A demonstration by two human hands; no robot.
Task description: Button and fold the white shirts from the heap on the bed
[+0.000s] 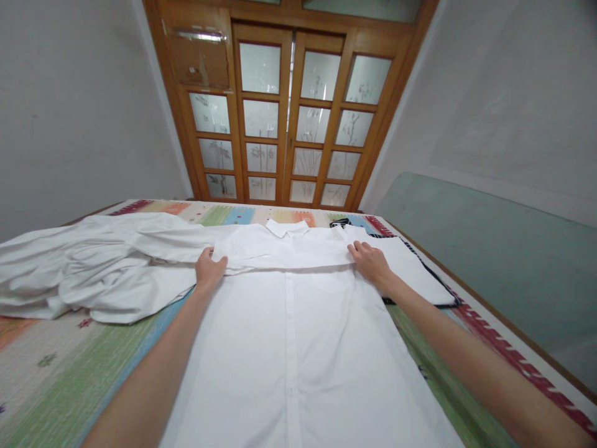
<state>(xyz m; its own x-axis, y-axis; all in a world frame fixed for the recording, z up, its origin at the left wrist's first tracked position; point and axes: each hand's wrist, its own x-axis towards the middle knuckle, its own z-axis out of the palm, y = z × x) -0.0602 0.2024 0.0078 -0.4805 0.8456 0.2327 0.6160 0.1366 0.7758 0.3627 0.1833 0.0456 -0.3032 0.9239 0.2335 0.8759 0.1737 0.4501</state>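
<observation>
Fingers of the left hand (211,269) and right hand (369,260) pinch a white band of cloth (289,255) lying across the chest of a shirt (252,348), which is spread buttons-up on a striped cover (69,386), its collar (285,228) at the far end. Left of it lies a rumpled white heap (93,267), right of it flat white and dark cloth (417,267); beyond stand glazed wooden doors (261,119).

Glazed doors (282,118), striped cloth (88,367); pale wall (79,106)
</observation>
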